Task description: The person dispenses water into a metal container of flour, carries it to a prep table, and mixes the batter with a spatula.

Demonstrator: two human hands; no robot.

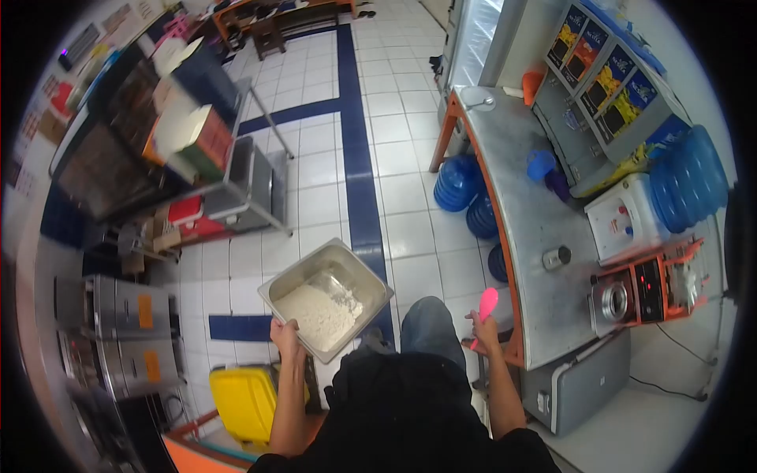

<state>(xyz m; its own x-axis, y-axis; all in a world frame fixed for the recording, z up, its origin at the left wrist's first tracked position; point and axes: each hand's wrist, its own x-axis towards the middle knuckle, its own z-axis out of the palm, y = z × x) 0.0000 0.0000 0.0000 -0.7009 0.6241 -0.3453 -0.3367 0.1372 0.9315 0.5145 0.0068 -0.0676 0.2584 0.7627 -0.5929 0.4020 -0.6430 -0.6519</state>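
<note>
A deep rectangular metal pan (368, 276) holds a heap of white powder (311, 315), with bare metal showing at its far end. My left hand (287, 337) grips the near left corner of this pan, thumb over the rim. On the right, my right hand (484, 332) is closed around a pink utensil (489, 302), whose broad rounded end points up and away from me. The pan and the utensil are well apart. My right hand is beside the orange-edged side of a metal table.
Along the right runs the metal table (520, 292) with a metal cup (557, 257), a blue cup (540, 165) and a water dispenser (623, 221). Blue water bottles (456, 183) stand beneath. At lower left is a yellow bin (243, 402); a rack (272, 118) stands farther off.
</note>
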